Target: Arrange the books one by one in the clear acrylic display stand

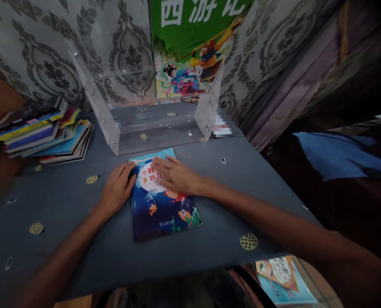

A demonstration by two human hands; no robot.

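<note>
A thin blue picture book (165, 209) with fish on its cover lies flat on the dark grey table (81, 239), just in front of me. My right hand (177, 174) rests flat on the upper part of the cover, fingers stretched out to the left. My left hand (116, 190) lies on the table against the book's left edge, fingers curled lightly at that edge. Behind the book stands a clear acrylic book rack (152, 124). A green picture book (190, 51) stands upright in the rack's right half.
A stack of several books (46, 132) lies at the table's back left. Patterned wallpaper covers the wall behind. Another picture book (282, 280) sits below the table's front right edge. A blue cloth (334, 158) lies to the right.
</note>
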